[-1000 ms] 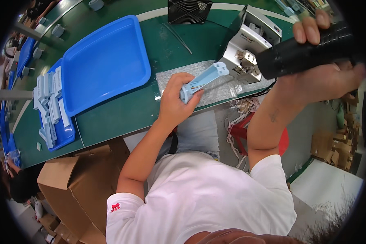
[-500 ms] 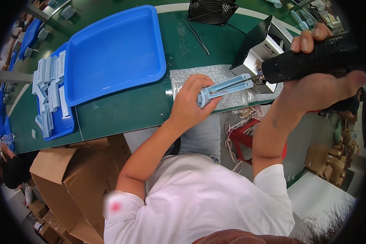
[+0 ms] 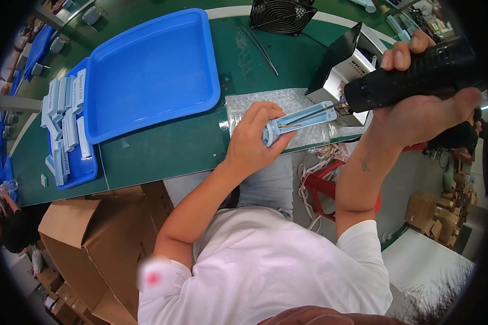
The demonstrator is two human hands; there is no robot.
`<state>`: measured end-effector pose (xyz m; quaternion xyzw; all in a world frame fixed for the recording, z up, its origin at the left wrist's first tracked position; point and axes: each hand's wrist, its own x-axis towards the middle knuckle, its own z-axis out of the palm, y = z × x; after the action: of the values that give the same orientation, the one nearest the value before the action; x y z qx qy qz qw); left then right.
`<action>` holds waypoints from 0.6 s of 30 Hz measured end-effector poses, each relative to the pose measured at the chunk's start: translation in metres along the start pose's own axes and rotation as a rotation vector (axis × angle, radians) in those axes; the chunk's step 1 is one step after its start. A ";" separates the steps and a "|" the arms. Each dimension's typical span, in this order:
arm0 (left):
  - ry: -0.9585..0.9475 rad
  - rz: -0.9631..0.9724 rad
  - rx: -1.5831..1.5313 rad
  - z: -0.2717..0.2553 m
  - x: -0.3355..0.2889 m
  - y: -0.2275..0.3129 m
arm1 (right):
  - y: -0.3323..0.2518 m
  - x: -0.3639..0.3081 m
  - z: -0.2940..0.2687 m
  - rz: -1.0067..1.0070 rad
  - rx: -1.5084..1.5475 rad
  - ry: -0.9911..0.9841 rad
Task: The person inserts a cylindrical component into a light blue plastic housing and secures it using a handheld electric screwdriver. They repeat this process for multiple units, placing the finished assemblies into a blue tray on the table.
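My left hand (image 3: 255,135) is closed round the rounded end of a light blue plastic housing (image 3: 309,116), a long open trough with thin wires inside. A black electric screwdriver (image 3: 398,81) lies in my right hand (image 3: 417,111), fingers wrapped over its body. Its long thin bit runs down into the housing's trough toward my left hand; the tip's exact contact cannot be made out. Just behind the driver's nose stands a black and silver box-shaped device (image 3: 347,67). Beneath the housing, bubble wrap (image 3: 241,108) covers part of the green table.
A large blue tray (image 3: 152,76) is at left, beside a smaller blue tray (image 3: 84,170) stacked with light blue housings (image 3: 65,116). Tweezers (image 3: 263,51) and a black fan (image 3: 282,16) sit farther back. Below the table edge are a cardboard box (image 3: 108,244) and a red stool (image 3: 322,187).
My right hand and the screwdriver have shifted very slightly left. The left hand keeps its grip on the housing, almost unmoved.
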<state>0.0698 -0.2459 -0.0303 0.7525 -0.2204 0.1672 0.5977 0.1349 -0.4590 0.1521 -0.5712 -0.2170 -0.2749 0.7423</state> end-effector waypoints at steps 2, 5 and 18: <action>-0.003 -0.008 -0.011 0.000 0.000 0.000 | 0.000 -0.001 0.003 0.007 -0.069 0.049; -0.010 -0.018 -0.019 -0.001 0.000 0.000 | -0.003 -0.002 0.003 0.020 -0.116 0.077; -0.021 -0.010 -0.007 0.000 -0.003 -0.001 | -0.005 -0.030 0.031 0.050 -0.162 0.094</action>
<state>0.0678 -0.2450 -0.0321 0.7531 -0.2235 0.1554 0.5989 0.1087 -0.4253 0.1449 -0.6211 -0.1447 -0.2994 0.7097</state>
